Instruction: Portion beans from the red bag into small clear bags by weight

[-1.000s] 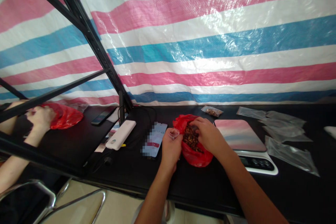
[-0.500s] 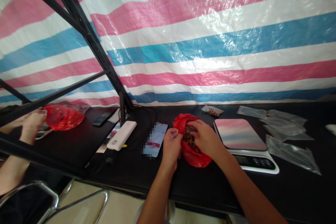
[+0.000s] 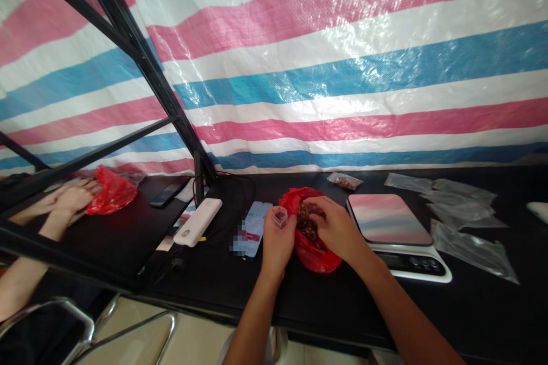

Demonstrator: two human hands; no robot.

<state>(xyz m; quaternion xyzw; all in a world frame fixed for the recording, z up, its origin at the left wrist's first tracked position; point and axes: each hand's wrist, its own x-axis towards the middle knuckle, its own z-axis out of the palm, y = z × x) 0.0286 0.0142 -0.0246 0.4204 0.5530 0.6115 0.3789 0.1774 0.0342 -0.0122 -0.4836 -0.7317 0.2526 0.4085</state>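
Observation:
A red plastic bag (image 3: 314,256) stands on the black table with its mouth open, full of small brown dried pieces (image 3: 309,232). My right hand (image 3: 336,228) reaches over its rim from the right, fingers curled in among the pieces; the fingertips are partly hidden. At the bag's left side my left hand (image 3: 278,239) is closed around a small clear plastic bag (image 3: 280,217), whose open mouth sticks up above the thumb. The rest of that clear bag is hidden by the hand.
A kitchen scale (image 3: 389,219) stands to the right, with several clear bags (image 3: 473,251) beyond it. A filled clear bag (image 3: 345,181) lies behind. On the left are a phone (image 3: 252,228), a power bank (image 3: 198,221) and a black metal frame (image 3: 162,91). Another person's hands (image 3: 75,197) touch a red bag (image 3: 113,191).
The clear bag's mouth in my left hand shows wider and more upright. My right hand stays in the red bag. At far left, the other person's hands have moved right against their red bag.

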